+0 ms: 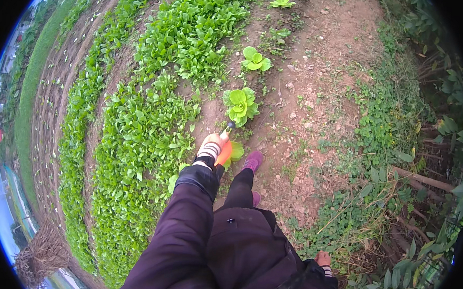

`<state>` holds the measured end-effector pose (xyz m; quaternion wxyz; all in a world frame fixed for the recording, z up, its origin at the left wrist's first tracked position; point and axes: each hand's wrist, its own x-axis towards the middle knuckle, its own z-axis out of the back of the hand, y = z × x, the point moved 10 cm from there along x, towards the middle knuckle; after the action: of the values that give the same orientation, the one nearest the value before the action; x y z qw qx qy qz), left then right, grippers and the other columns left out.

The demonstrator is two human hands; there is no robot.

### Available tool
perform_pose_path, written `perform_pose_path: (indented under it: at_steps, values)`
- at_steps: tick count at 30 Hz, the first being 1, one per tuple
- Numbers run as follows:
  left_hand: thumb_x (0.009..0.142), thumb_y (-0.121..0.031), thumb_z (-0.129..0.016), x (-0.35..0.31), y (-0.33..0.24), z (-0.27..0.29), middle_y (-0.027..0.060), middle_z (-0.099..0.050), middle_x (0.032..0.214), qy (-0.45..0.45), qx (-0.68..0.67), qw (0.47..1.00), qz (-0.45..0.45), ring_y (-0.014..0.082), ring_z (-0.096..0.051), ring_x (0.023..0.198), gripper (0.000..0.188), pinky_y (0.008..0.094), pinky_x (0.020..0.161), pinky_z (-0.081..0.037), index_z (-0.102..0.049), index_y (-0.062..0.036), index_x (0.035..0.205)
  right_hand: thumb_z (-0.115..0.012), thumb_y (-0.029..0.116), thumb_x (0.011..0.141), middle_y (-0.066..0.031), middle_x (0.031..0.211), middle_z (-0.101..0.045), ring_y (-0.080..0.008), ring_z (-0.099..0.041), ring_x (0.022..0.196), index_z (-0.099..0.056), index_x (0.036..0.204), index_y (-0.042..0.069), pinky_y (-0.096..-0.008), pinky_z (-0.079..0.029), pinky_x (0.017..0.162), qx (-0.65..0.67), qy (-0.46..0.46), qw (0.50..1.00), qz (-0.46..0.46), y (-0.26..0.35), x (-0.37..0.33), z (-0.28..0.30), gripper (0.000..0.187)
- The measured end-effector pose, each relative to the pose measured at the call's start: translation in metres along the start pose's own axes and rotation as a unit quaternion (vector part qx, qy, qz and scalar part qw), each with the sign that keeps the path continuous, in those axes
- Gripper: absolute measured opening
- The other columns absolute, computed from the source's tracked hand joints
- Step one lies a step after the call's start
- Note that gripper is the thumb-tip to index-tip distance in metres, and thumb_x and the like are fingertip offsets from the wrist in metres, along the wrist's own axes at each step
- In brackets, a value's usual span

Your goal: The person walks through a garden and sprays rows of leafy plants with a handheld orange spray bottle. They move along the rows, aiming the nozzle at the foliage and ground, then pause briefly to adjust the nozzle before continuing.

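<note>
Two hands in view, and it's the left hand (213, 140) doing the gripping, closed round an orange handheld implement (224, 153) whose dark tip pokes out beyond the fist! Just past that tip, a pale-green lettuce (239, 105); farther beyond the grip, another lettuce (255, 61). Left of the grip, a dense leafy crop (142, 134); just right, a pink shoe (253, 160). Well off right and nearer the body, the right hand (323, 259), its grip impossible to tell!

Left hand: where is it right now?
In the head view, near the centre: the left hand holds an orange object, left of the front purple shoe.
</note>
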<state>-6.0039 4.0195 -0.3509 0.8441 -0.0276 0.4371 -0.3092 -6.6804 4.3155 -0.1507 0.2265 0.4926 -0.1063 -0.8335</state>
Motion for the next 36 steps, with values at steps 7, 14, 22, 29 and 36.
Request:
perform_pose_path:
  at_steps: [7, 14, 22, 29, 36]
  values:
    - [0.079, -0.05, -0.049, 0.026, -0.023, 0.017, 0.0099, -0.048, 0.047, -0.007, -0.026, 1.0, -0.011, 0.0224, -0.047, 0.038, 0.054, 0.0343, 0.037, -0.037, -0.055, 0.0035, 0.074, -0.045, 0.024, 0.088, -0.0059, 0.048, -0.048, -0.014, -0.045, 0.034, -0.042, 0.07, 0.005, -0.0269, -0.037, 0.032, -0.078, 0.019, 0.997, -0.001, 0.026, -0.001, -0.01, 0.026]
    - [0.079, -0.05, -0.049, 0.009, -0.006, 0.026, 0.0103, -0.047, 0.044, 0.014, -0.054, 0.996, 0.067, 0.024, -0.047, 0.034, 0.056, 0.0366, 0.035, -0.036, -0.054, 0.0036, 0.066, -0.045, 0.025, 0.088, -0.0059, 0.049, -0.049, -0.0137, -0.046, 0.035, -0.043, 0.071, 0.005, -0.0265, -0.037, 0.032, -0.077, 0.012, 0.996, -0.038, 0.035, -0.005, -0.009, 0.027]
    - [0.078, -0.053, -0.047, -0.014, -0.006, 0.002, 0.016, -0.051, 0.066, 0.048, 0.096, 0.994, 0.018, 0.0287, -0.051, 0.056, 0.056, 0.039, 0.052, -0.04, -0.057, 0.0013, 0.086, -0.046, 0.025, 0.088, -0.0057, 0.049, -0.049, -0.0134, -0.045, 0.035, -0.043, 0.07, 0.005, -0.0265, -0.037, 0.032, -0.047, 0.016, 0.997, -0.051, 0.043, -0.004, -0.016, 0.027]
    - [0.082, -0.044, -0.036, -0.017, -0.036, -0.014, 0.0118, -0.043, 0.121, 0.111, 0.18, 0.974, -0.076, 0.028, -0.039, 0.113, 0.046, 0.0376, 0.095, -0.028, -0.044, -0.0173, 0.118, -0.045, 0.024, 0.088, -0.0059, 0.049, -0.049, -0.0135, -0.046, 0.035, -0.044, 0.074, 0.005, -0.0261, -0.034, 0.031, -0.048, 0.029, 0.997, -0.056, 0.062, 0.011, -0.017, 0.023]
    - [0.077, -0.053, -0.044, 0.014, -0.003, 0.005, 0.0233, -0.059, 0.091, 0.035, -0.039, 0.996, 0.073, 0.0366, -0.055, 0.093, 0.056, 0.0413, 0.08, -0.042, -0.061, -0.0032, 0.095, -0.045, 0.025, 0.088, -0.0068, 0.05, -0.05, -0.0131, -0.046, 0.035, -0.045, 0.076, 0.004, -0.0263, -0.035, 0.03, -0.05, 0.032, 0.998, -0.031, 0.081, 0.027, -0.013, 0.024]
